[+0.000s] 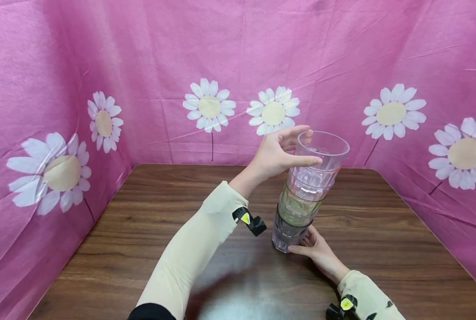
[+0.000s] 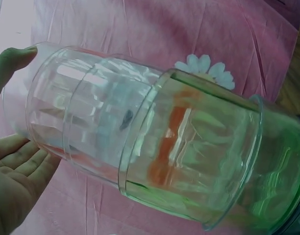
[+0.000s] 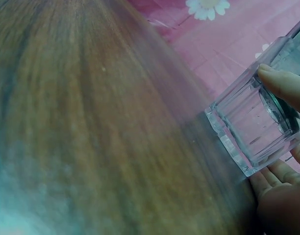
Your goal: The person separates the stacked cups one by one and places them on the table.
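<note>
A tall stack of nested see-through tumblers [image 1: 302,195] leans to the right in the head view. The upper ones are colourless to pinkish, a green tumbler [image 2: 194,152] is in the middle, and a greyish clear tumbler [image 3: 253,127] with a faceted base is lowest. My left hand [image 1: 279,153] holds the top tumbler from the left, thumb in front and fingers behind. Down at the base, my right hand [image 1: 315,251] grips the bottom tumbler between thumb and fingers. Whether the base touches the table cannot be told.
The brown wood-grain table [image 1: 174,195] lies below the stack. Pink cloth [image 1: 150,66] with white daisies hangs around its back and sides. A small black camera [image 1: 255,224] is worn on the left wrist, another camera [image 1: 335,311] on the right.
</note>
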Demonstrator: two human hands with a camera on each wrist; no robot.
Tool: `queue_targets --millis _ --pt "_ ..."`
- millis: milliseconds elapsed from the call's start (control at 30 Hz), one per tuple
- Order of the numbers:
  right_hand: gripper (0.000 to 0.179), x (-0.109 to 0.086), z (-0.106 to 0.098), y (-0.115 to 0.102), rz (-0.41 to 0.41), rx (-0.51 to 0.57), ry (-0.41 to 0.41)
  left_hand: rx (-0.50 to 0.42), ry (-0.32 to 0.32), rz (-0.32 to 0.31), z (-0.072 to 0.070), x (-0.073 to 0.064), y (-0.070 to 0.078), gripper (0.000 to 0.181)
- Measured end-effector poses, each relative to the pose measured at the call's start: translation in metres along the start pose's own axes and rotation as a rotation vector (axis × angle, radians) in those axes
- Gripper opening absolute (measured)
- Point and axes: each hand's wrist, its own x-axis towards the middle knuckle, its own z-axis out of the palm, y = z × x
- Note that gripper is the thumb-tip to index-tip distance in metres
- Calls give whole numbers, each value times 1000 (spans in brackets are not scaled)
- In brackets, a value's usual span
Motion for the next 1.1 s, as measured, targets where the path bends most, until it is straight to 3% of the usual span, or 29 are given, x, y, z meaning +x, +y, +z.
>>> queue_targets --millis 233,467,667,867,1100 --pt "81 0 0 0 1 12 -4 31 5 32 0 2 0 70" --pt "81 0 0 -1 7 -5 -4 -81 23 79 1 3 0 71" --pt "82 1 -2 1 -9 -26 0 -122 36 142 -2 5 5 71" --pt "81 3 -2 2 -46 -25 -14 -177 93 238 -10 8 19 71" --pt "81 3 -2 2 -50 -11 -14 -268 155 266 -27 7 43 68"
